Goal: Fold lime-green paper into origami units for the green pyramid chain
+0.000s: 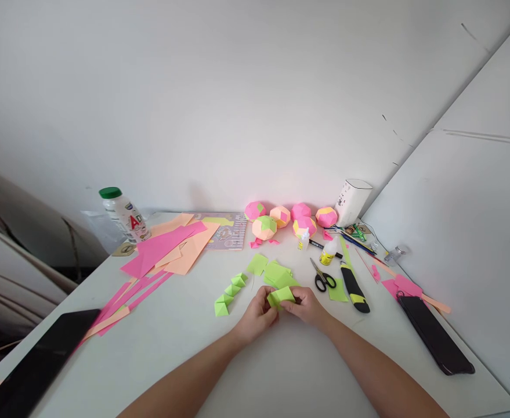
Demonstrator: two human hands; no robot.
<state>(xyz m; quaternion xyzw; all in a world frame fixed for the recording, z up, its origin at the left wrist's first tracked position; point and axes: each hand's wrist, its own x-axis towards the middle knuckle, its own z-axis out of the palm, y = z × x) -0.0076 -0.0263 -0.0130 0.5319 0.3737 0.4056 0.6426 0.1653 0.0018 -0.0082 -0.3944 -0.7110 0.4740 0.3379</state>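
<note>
Where the fingers (267, 296) of both hands meet, I read them clamped on a folded green paper piece (281, 296): left hand (258, 316) pinches its left end, right hand (307, 306) its right end. Piece sits low over the counter (255, 371), near centre, on my side. Can't tell if its underside touches the surface. Both forearms come in from the bottom of the view.

Just behind the piece: loose stack of green squares (276, 273), one more square lying beside it to the left. Left of the hands: zigzag chain of folded green units (230, 292), flat on the counter, apart from the left hand.

Right of the hands: black-handled scissors (323, 277), blades together, pointing away. Next to them a black-and-yellow utility knife (354, 288), just beside a green scrap. Behind those, an upright glue bottle (328, 253), a smaller one near it, and a bundle of pencils (354, 239).

Back row by the wall: six paper balls (281, 216) in pink, orange and green, clustered close. White box (353, 200) beside them at the right.

Far left: pink and orange sheets (172, 247) fanned out, pink strips (128, 296) running toward a dark tablet (41, 360) at the counter's corner. Bottle with green cap (122, 213) stands behind the sheets. Printed booklet (226, 232) lies between sheets and balls.

Far right: dark phone (433, 335) flat near the edge, pink scraps (400, 285) just behind it.
</note>
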